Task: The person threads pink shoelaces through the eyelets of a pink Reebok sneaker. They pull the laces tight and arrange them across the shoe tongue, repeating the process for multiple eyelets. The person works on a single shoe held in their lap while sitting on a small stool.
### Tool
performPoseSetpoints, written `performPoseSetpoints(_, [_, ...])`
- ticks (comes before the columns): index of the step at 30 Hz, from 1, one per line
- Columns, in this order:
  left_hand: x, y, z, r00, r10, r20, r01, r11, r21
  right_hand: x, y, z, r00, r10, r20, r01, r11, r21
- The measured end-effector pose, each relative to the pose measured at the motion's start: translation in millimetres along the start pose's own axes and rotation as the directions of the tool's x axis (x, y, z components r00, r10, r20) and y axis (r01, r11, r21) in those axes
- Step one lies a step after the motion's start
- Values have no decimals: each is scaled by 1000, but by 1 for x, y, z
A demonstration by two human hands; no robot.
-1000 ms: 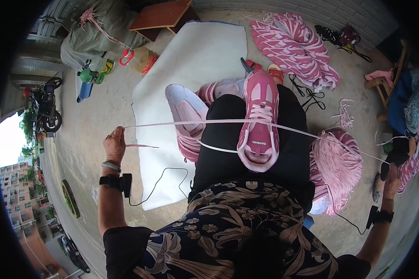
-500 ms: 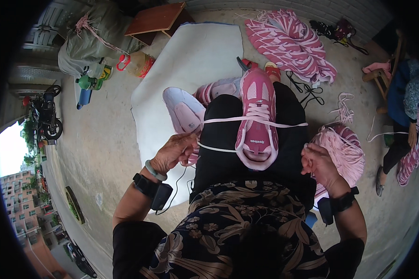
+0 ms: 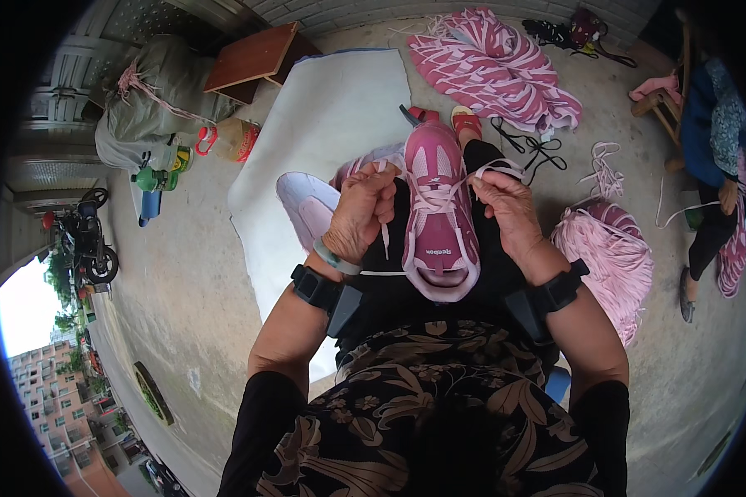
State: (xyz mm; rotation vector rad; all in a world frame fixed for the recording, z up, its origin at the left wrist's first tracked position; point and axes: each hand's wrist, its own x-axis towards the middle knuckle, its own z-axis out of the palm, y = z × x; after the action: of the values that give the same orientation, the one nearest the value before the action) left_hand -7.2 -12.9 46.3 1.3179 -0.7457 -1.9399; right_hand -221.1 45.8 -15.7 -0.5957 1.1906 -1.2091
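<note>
Both ends of the lace (image 3: 385, 238) are now brought in close to the laced pink shoe (image 3: 439, 228), and both hands are set at its sides. The shoe is rested on the black trousers (image 3: 489, 253), its toe turned away from the body and its heel collar toward it. By the left of the shoe's lacing, the lace is pinched in the left hand (image 3: 363, 211), whose grip is closed, and a loose tail is hung below it. By the right of the lacing, the lace is held in the right hand (image 3: 512, 207), its grip also closed, with a loop raised just above the fingers. The work, it is judged, has been shifted from handling length to handling the lace at the eyelets; whether an eyelet has been passed cannot be told.

In the earliest frame, the lace is stretched wide across the shoe between far-spread arms; half a second ago it is left lying across the shoe, the hands held lower on either side. The shoe itself is kept on the trousers throughout. The second pink shoe (image 3: 298, 199) is left to the shoe's left, and the lace-covered bundle (image 3: 609, 253) to its right.
</note>
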Motion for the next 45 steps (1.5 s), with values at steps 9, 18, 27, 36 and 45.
performPoseSetpoints(9, [-23, -13, -21, 991, 128, 33, -112, 945, -306, -29, 15, 10, 996, -81, -44, 85, 993, 86])
performPoseSetpoints(18, [-31, -18, -8, 993, 82, -80, -97, 974, -206, -24, 30, 10, 962, -267, -57, 268, 963, 7])
performPoseSetpoints(27, [-36, -14, -19, 980, 127, 154, -84, 963, -256, -14, -1, 21, 726, -593, 349, 654, 436, -619])
performPoseSetpoints(36, [-40, -11, 6, 963, 231, 141, -105, 799, -593, -50, -18, 41, 869, -396, 298, 495, 713, -496])
performPoseSetpoints(45, [-42, -23, 9, 971, 240, 26, -188, 819, -542, -62, 4, 70, 824, -239, 514, 529, 649, -546])
